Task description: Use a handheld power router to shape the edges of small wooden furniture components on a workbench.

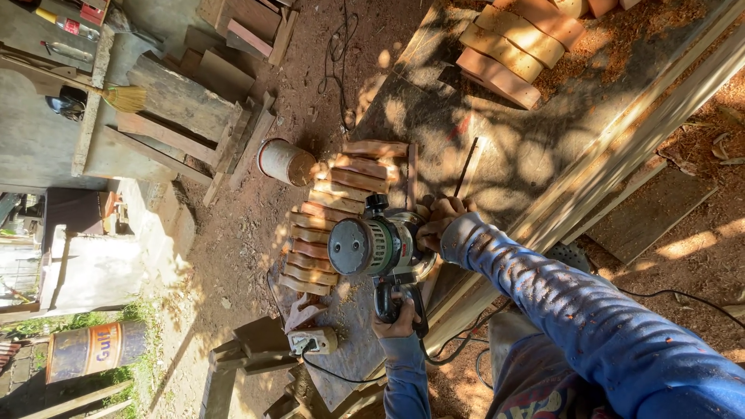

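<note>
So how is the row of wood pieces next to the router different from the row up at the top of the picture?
The row by the router has many thin reddish pieces, partly lit by dappled sun, close to the power tool that both hands grip. The top row has fewer, thicker, paler blocks lying far from the hands. Both are similar cut pieces lined up side by side on the same work surface.
</note>
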